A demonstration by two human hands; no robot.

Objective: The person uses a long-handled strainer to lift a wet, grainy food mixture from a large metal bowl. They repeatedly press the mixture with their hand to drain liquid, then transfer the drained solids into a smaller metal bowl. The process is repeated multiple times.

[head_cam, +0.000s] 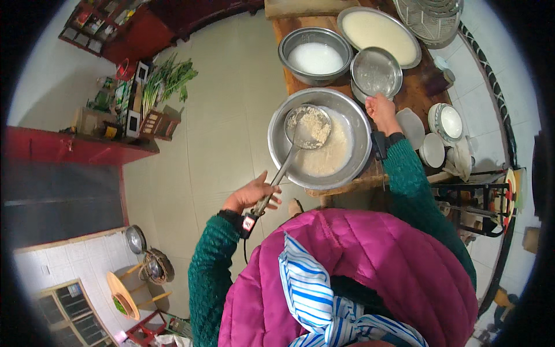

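My left hand point(256, 194) loosely holds the long handle of a metal skimmer point(282, 170), with the thumb and some fingers extended. The skimmer's round head lies over a wide stainless-steel basin point(363, 161) and carries pale, wet, lumpy grains point(316, 126). Cloudy, beige liquid point(323, 162) covers the basin's bottom. To the right, my right hand point(382, 113) grips the near rim of a round metal pan point(375, 71), whose inside has whitish residue. Under that pan, part of another metal vessel point(359, 92) shows.
On the wooden table point(342, 184) stand a grey pot point(284, 65) of white contents and a large oval basin point(418, 60) of cream-coloured liquid. White bowls point(448, 123) and a dark jar point(435, 82) line the wall side. A black metal rack point(468, 186) stands near my right arm.
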